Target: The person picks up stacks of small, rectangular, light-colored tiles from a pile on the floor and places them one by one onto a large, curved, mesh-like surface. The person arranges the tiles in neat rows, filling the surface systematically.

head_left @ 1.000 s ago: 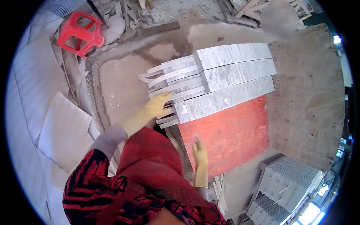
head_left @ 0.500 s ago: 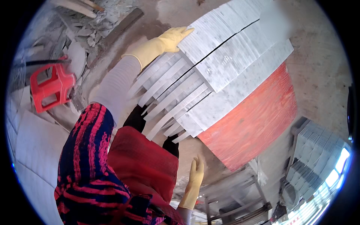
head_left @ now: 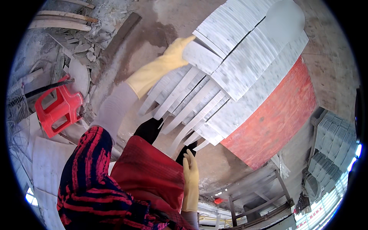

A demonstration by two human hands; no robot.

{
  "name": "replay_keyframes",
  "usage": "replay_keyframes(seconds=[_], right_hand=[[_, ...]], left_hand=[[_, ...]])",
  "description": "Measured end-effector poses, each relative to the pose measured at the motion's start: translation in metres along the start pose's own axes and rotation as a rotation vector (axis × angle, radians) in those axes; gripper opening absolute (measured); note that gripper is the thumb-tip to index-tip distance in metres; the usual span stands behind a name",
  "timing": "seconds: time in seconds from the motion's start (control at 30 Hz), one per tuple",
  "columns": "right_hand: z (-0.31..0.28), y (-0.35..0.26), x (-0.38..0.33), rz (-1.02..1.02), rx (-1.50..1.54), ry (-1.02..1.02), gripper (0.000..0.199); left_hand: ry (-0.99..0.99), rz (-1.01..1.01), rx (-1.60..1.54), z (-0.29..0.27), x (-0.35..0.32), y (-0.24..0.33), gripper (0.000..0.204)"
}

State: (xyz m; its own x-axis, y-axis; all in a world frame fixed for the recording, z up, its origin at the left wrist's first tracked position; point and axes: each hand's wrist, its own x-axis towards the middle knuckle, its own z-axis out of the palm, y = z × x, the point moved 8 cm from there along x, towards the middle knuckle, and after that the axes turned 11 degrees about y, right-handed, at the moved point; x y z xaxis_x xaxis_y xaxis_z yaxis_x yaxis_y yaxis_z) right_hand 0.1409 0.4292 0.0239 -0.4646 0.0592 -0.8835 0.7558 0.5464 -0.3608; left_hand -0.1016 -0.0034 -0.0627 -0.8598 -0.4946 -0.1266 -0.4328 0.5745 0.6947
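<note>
My left hand, in a yellow rubber glove, grips the end of a grey-white stone tile. This tile leans away at the near end of a tightly packed row of stone tiles, with a gap behind it. A second row stands alongside, split off by a dark seam. Below the rows, several thin pale strips stick out toward me. My right hand, gloved the same way, hangs beside my red apron; its fingers are apart and nothing is in it.
A reddish slab face borders the stack on the right. On the left stands a red plastic stool, near broken stone rubble and wooden pieces. More stacked tiles and a frame are at lower right.
The end tile has tipped away from its row, with my left hand now around its end. My right hand has come in closer to the apron. The whole view has shifted slightly.
</note>
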Motion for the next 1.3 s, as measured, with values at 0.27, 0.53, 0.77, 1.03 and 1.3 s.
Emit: replay_keyframes(seconds=[0.27, 0.53, 0.77, 1.03, 1.3], right_hand=[[-0.008, -0.056, 0.016, -0.12, -0.113, 0.068, 0.049], [0.001, -0.231, 0.076, -0.612, -0.379, 0.237, 0.058], [0.027, -0.34, 0.116, -1.146, -0.541, 0.33, 0.061], [0.135, -0.479, 0.154, -1.533, -0.986, 0.356, 0.095], [0.174, -0.495, 0.199, -1.314, -1.125, 0.406, 0.103]], left_hand=[[-0.228, 0.326, 0.559, -0.006, -0.017, 0.047, 0.104], [-0.506, 0.489, 0.714, 0.039, 0.0, 0.044, 0.108], [-0.251, 0.14, 0.484, 0.013, -0.048, 0.009, 0.108], [-0.005, 0.089, 0.397, -0.001, -0.1, -0.022, 0.113], [0.038, 0.104, 0.358, -0.003, -0.098, -0.022, 0.11]])
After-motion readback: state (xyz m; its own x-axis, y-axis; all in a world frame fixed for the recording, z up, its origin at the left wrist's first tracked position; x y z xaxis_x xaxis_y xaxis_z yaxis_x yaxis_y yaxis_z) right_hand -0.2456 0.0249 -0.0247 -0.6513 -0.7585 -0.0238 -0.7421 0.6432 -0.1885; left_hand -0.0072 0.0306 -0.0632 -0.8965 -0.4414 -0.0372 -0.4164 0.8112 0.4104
